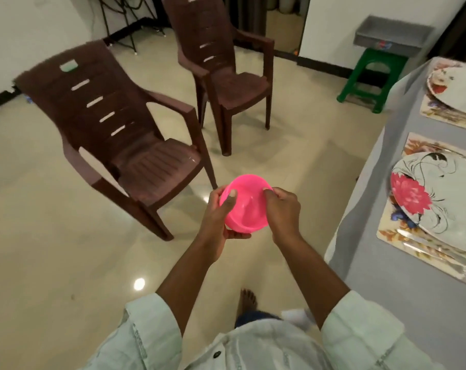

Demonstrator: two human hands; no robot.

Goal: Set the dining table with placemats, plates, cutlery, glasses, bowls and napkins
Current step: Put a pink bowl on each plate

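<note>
both forearms reach forward over the floor. the left hand (218,212) grips the round pink plastic bowl (243,202) from its side, thumb on the rim; the right hand (282,206) pinches the opposite rim. the bowl tilts towards the person, left of the grey-clothed worktop (370,166) carrying floral plates (445,198) on placemats (402,237).

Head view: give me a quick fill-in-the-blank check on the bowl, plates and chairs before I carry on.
1. The bowl gripped by the left hand and right hand is coloured ____.
2. Each plate on the table lies on a ____.
3. The number of brown chairs is ____.
4. The stool is coloured ____.

Missing words: pink; placemat; two; green
</note>
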